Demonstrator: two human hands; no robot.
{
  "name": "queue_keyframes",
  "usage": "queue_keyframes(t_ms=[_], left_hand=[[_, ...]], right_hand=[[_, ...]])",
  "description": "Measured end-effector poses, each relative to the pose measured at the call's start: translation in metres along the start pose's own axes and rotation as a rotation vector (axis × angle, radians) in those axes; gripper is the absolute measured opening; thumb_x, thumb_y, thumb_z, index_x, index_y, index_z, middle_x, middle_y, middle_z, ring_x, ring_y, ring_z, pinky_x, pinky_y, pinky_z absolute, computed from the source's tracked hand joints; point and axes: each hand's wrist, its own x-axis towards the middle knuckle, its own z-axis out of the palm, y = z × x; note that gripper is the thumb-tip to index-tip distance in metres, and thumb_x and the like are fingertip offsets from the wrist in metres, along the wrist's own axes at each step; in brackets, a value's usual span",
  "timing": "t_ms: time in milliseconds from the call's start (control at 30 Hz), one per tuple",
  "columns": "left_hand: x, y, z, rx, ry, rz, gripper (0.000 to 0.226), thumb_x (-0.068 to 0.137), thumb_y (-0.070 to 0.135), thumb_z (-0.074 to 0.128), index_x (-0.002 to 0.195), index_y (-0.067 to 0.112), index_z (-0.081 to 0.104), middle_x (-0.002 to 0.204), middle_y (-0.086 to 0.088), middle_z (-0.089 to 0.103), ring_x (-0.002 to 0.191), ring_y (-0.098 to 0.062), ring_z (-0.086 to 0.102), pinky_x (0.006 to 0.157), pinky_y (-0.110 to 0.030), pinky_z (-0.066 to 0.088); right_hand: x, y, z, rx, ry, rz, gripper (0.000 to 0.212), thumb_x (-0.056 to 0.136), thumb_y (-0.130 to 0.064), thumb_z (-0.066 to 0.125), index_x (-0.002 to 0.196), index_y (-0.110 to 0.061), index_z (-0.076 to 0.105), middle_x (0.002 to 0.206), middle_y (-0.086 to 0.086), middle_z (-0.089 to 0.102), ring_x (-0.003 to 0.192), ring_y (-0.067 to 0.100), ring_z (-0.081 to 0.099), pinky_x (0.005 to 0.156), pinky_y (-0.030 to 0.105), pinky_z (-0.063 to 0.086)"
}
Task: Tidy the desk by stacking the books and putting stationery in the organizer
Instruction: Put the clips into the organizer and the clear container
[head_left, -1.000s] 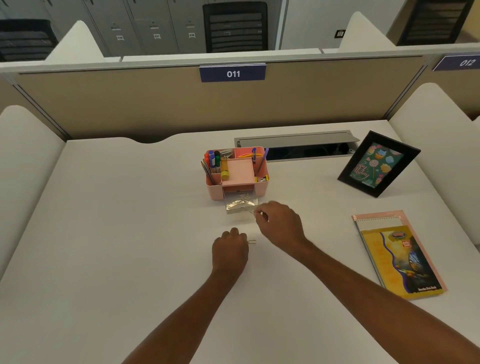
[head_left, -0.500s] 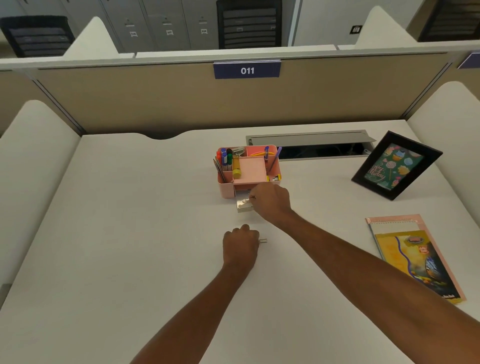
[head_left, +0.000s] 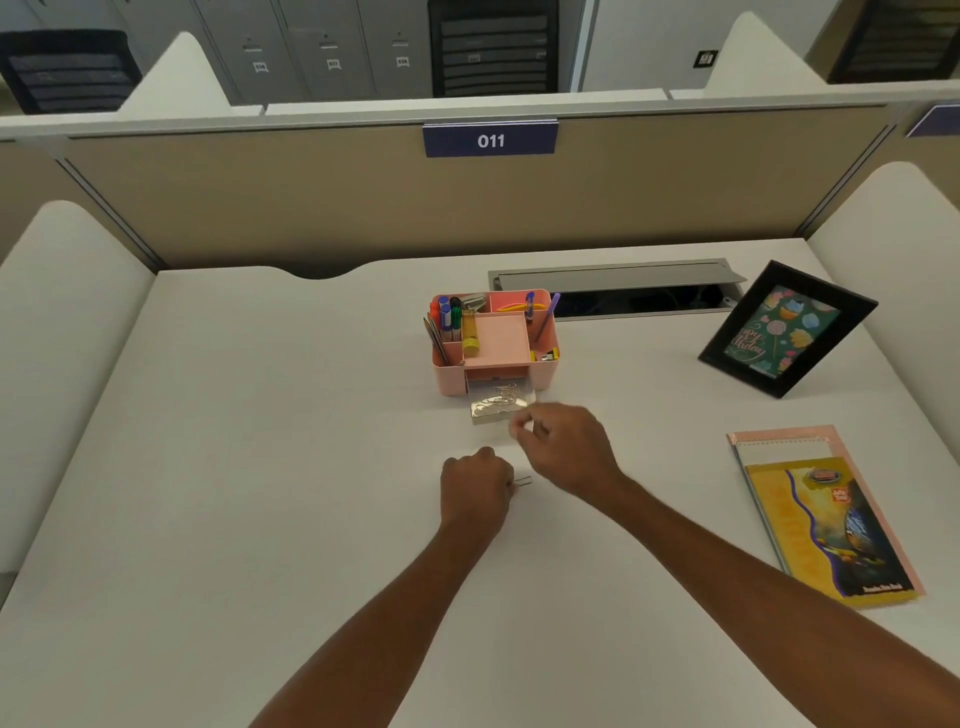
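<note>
The pink organizer stands mid-desk with pens and markers upright in its compartments. Its clear drawer is pulled out toward me and holds a tangle of paper clips. My right hand hovers at the drawer's front right corner, thumb and forefinger curled together with nothing visible between them. My left hand rests as a fist on the desk just below, pinching a paper clip that sticks out on its right side. A yellow book lies on a pink spiral notebook at the right.
A black picture frame leans at the back right. Behind the organizer, a grey cable hatch is open. Beige partitions enclose the white desk at the back and sides.
My right hand went forward to the drawer, then drew back a little toward me. My left hand stayed in place with the paper clip.
</note>
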Motion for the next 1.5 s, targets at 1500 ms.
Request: queue_keyframes(t_ms=[1500], left_hand=[[0.021,-0.010,-0.068,-0.461,0.275,-0.324,0.023,0.100,0.042,0.060,0.110,0.032,0.077,0.097,0.008,0.076,0.083,-0.014,0.068,0.070,-0.030,0.057]], right_hand=[[-0.046,0.060,0.032,0.007,-0.403,0.277,0.061,0.066,-0.037,0.089,0.112,-0.028,0.051,0.093,-0.009,0.051,0.085,0.015,0.053,0.071,0.032,0.040]])
